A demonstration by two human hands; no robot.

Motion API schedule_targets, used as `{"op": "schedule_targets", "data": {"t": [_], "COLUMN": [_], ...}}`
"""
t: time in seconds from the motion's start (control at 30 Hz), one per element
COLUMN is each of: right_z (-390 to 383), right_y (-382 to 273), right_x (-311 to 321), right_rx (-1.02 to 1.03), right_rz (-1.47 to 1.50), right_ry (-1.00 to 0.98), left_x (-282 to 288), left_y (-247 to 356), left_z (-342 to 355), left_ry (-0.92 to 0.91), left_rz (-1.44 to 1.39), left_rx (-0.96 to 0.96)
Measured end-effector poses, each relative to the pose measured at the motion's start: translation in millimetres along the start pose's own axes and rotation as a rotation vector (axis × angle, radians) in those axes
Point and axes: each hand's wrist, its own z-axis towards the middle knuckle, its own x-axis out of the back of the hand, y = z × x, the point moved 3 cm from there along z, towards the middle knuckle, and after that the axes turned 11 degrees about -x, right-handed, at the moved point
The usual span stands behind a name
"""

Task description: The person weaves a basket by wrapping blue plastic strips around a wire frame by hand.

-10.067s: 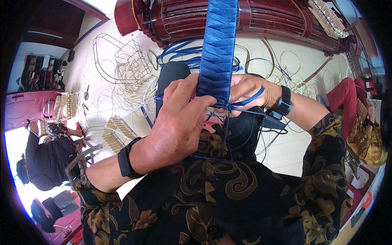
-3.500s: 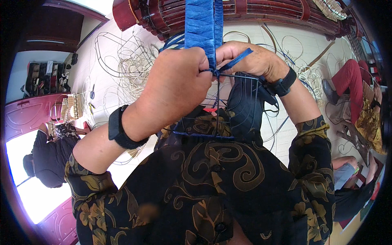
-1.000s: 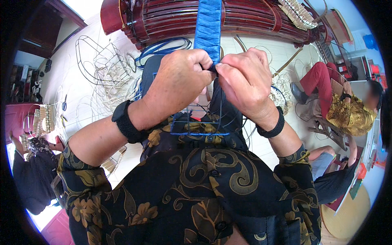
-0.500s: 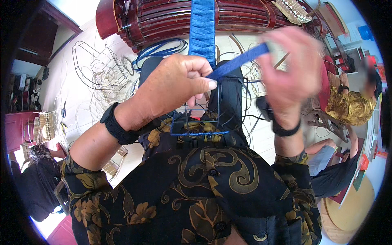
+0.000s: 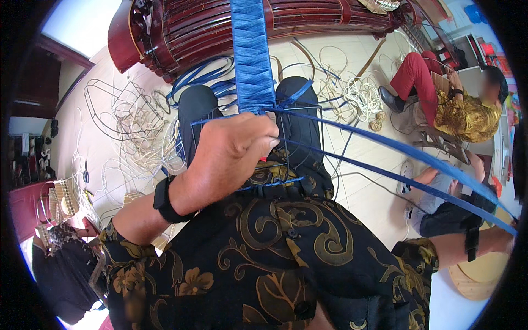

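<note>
A long panel wrapped in blue strips (image 5: 253,60) rises from between my knees toward the bench. At its near end, my left hand (image 5: 234,148) is closed in a pinch on a blue strip (image 5: 379,137), just above the thin dark wire frame (image 5: 322,129) on my lap. From there two lengths of the strip stretch taut to the far right. My right hand (image 5: 498,239), arm reaching out, is closed on them at the picture's dark rim, its fingers partly hidden. A short loose blue end (image 5: 297,93) sticks up beside the panel.
A dark red slatted bench (image 5: 209,33) stands ahead. Tangled pale cane (image 5: 137,132), wire shapes, scissors (image 5: 86,173) and coiled blue strips (image 5: 203,71) lie on the floor. A person in gold and red (image 5: 454,115) sits at right; others sit lower right and lower left.
My right hand has swung from beside my left hand far out to the right, drawing the blue strip out. My left hand has turned and closed down nearer the panel's end.
</note>
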Motion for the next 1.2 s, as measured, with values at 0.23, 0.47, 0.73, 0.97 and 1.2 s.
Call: {"op": "schedule_targets", "data": {"t": [0.23, 0.47, 0.73, 0.97, 1.2], "right_z": [-76.6, -237.0, -340.1, -162.9, 2.8], "right_y": [-8.6, -215.3, -289.7, -200.2, 62.7], "right_x": [-33.6, -142.0, -176.6, -100.2, -22.0], "right_rx": [-0.200, 0.581, 1.140, 0.542, -0.220], "right_rz": [-0.239, 0.525, 0.618, 0.613, 0.022], "right_ry": [-1.122, -1.404, -1.005, -0.249, -0.023], "left_x": [-0.4, -10.9, -13.1, -15.7, -10.3], "left_y": [-0.3, 12.4, 13.8, 6.7, 5.5], "left_z": [-14.8, -27.8, -25.1, -22.5, -23.6], "left_ry": [-0.102, -0.106, -0.139, -0.066, -0.119], "left_rz": [0.082, 0.184, 0.266, 0.256, 0.201], "left_rx": [-0.104, -0.159, -0.264, -0.293, -0.280]}}
